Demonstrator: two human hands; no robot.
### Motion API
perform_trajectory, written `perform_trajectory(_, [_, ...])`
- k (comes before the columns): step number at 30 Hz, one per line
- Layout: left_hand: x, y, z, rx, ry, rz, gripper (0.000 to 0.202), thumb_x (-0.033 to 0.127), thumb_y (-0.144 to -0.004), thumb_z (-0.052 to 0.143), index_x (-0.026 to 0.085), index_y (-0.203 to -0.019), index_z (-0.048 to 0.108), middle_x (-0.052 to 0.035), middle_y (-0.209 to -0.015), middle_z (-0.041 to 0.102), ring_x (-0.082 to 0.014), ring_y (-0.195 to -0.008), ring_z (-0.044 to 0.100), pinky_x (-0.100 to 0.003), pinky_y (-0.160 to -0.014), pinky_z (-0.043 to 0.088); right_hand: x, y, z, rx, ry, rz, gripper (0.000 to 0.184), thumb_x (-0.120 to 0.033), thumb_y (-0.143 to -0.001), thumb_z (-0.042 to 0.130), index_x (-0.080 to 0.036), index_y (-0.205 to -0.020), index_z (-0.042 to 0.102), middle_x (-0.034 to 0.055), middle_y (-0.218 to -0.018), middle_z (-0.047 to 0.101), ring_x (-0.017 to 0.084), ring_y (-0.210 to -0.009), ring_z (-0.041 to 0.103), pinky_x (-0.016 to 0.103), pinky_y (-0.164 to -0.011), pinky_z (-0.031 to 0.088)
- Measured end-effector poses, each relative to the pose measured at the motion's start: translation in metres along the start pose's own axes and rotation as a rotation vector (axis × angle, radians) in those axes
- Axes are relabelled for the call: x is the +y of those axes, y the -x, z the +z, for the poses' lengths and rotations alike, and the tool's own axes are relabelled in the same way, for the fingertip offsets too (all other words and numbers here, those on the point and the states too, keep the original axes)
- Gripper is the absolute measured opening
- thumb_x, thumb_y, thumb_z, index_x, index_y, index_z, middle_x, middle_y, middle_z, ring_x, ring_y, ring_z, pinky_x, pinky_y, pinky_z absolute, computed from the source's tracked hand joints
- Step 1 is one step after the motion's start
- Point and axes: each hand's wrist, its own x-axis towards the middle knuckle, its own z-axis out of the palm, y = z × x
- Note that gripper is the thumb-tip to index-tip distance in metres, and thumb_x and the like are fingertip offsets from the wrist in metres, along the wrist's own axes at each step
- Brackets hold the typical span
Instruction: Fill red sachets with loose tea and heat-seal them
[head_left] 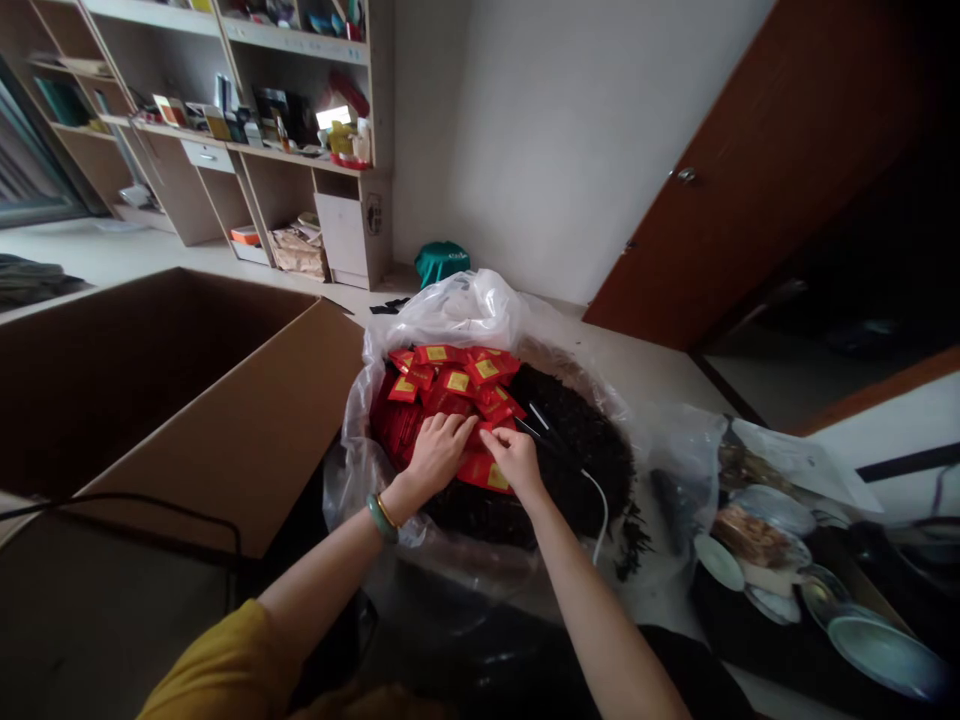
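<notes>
A heap of red packets with yellow labels (457,382) lies on dark, loose dried leaves (577,440), which look like tea, inside a big clear plastic bag (469,310). Over the heap, my left hand (439,450) has its fingers curled on the edge of one red packet (476,468). Close beside it, my right hand (514,458) pinches the same packet between thumb and finger. The fingertips almost meet, partly hiding the packet's top edge. Right of my right hand, a black tong-like tool (541,432) with a white cord (602,500) rests on the leaves.
A large open cardboard box (247,420) stands to the left, a black cable (150,497) across it. At right are bowls (885,650) and a clear bag of brown contents (757,535). Behind are a shelf unit (292,150), a green bag (442,262) and a brown door (720,200).
</notes>
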Motion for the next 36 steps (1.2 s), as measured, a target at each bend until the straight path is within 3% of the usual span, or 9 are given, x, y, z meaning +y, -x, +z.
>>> perform_trajectory(2, [0.000,-0.005,0.003,-0.013,0.036,0.021,0.047,0.025,-0.083,0.057,0.018,-0.129,0.048,-0.0100,-0.114,0.061,-0.0264,-0.098,0.052,-0.039,-0.082,0.044,-0.004,-0.002,-0.003,0.008,0.014,-0.018,0.039,-0.046,-0.077,0.053,-0.019,-0.049,0.054,0.0027,-0.055,0.060,0.015,-0.054,0.050,0.026,-0.056,0.040])
perform_trajectory(5, [0.000,-0.012,0.005,0.014,0.103,0.066,0.044,0.026,-0.084,0.056,0.017,-0.127,0.049,-0.0096,-0.109,0.061,-0.0258,-0.097,0.051,-0.039,-0.082,0.045,-0.003,-0.005,-0.007,0.091,0.044,-0.069,0.032,-0.045,-0.072,0.059,-0.020,-0.051,0.056,0.0065,-0.068,0.066,0.019,-0.067,0.054,0.029,-0.066,0.043])
perform_trajectory(9, [0.002,-0.020,0.006,0.113,0.175,0.066,0.044,0.024,-0.083,0.057,0.018,-0.126,0.050,-0.0108,-0.116,0.055,-0.0255,-0.102,0.049,-0.040,-0.088,0.044,0.002,-0.008,-0.013,0.096,0.010,-0.053,0.035,-0.046,-0.075,0.057,-0.020,-0.051,0.055,0.0028,-0.054,0.058,0.017,-0.058,0.050,0.029,-0.062,0.043])
perform_trajectory(16, [0.003,-0.019,0.005,0.184,0.335,0.034,0.051,0.033,-0.076,0.067,0.019,-0.123,0.054,-0.0082,-0.111,0.057,-0.0232,-0.101,0.051,-0.037,-0.092,0.043,-0.003,-0.006,-0.021,0.149,0.007,-0.064,0.036,-0.047,-0.077,0.056,-0.019,-0.054,0.054,0.0029,-0.061,0.059,0.017,-0.065,0.051,0.029,-0.068,0.044])
perform_trajectory(22, [0.000,-0.013,-0.001,0.152,0.329,0.021,0.051,0.036,-0.072,0.068,0.023,-0.120,0.058,-0.0076,-0.111,0.058,-0.0240,-0.100,0.051,-0.038,-0.091,0.042,-0.010,0.001,-0.018,-0.016,-0.160,0.042,0.031,-0.045,-0.078,0.054,-0.017,-0.066,0.062,0.0020,-0.060,0.062,0.017,-0.059,0.053,0.028,-0.060,0.044])
perform_trajectory(26, [-0.001,-0.013,0.002,0.118,0.301,0.042,0.042,0.035,-0.071,0.069,0.020,-0.110,0.064,-0.0079,-0.109,0.059,-0.0238,-0.098,0.051,-0.037,-0.091,0.041,-0.008,0.004,-0.011,-0.148,-0.448,0.148,0.028,-0.045,-0.073,0.059,-0.017,-0.076,0.064,0.0028,-0.070,0.067,0.018,-0.067,0.060,0.029,-0.065,0.047])
perform_trajectory(29, [0.001,-0.012,0.005,0.089,0.263,0.066,0.040,0.035,-0.072,0.068,0.020,-0.108,0.065,-0.0078,-0.105,0.060,-0.0235,-0.096,0.050,-0.037,-0.089,0.042,-0.004,0.006,-0.005,-0.207,-0.542,0.237,0.031,-0.046,-0.066,0.068,-0.016,-0.076,0.065,0.0030,-0.073,0.068,0.019,-0.070,0.061,0.030,-0.068,0.048])
perform_trajectory(32, [0.005,-0.011,0.005,0.053,0.195,0.088,0.045,0.038,-0.071,0.069,0.019,-0.111,0.063,-0.0088,-0.106,0.060,-0.0251,-0.096,0.048,-0.038,-0.085,0.041,0.001,0.008,0.002,-0.132,-0.544,0.311,0.035,-0.049,-0.062,0.070,-0.016,-0.073,0.064,0.0016,-0.068,0.066,0.018,-0.067,0.060,0.031,-0.067,0.048])
perform_trajectory(36, [0.008,-0.013,0.000,0.053,0.125,0.070,0.052,0.042,-0.069,0.069,0.018,-0.115,0.061,-0.0097,-0.106,0.061,-0.0283,-0.098,0.047,-0.042,-0.084,0.039,0.003,0.008,0.007,-0.026,-0.562,0.269,0.032,-0.049,-0.066,0.067,-0.019,-0.073,0.058,0.0003,-0.071,0.064,0.018,-0.069,0.059,0.031,-0.068,0.050])
